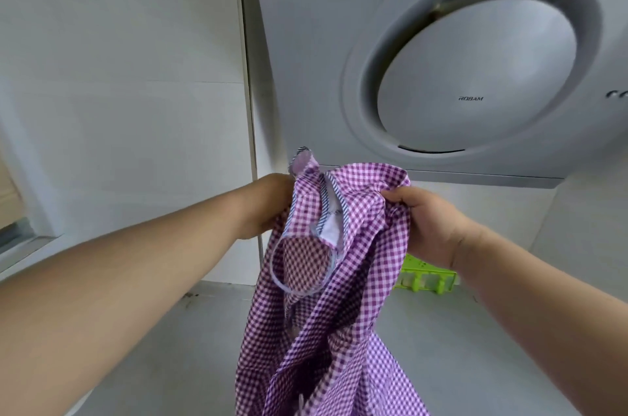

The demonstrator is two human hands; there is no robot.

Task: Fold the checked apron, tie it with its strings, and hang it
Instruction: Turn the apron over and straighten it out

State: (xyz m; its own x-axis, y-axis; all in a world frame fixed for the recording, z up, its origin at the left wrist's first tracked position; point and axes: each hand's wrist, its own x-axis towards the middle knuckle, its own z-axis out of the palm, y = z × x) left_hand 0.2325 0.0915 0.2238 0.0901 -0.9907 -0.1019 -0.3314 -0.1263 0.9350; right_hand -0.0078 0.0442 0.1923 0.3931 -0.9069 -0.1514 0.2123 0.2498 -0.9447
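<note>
The purple-and-white checked apron [339, 279] hangs bunched and unfolded in mid-air, trailing past the bottom edge of the frame. My right hand [428, 222] grips its upper right edge with curled fingers. My left hand [265, 208] holds the upper left part; its fingers are hidden behind the cloth. A striped trim and a white label show near the top, and a round pocket-like piece with pale edging faces me. I cannot see the strings clearly.
A grey range hood [475, 75] with a large round panel fills the upper right. White wall tiles [119, 75] stand to the left. A green plastic rack [424, 276] sits on the wall behind the apron. A grey surface lies below.
</note>
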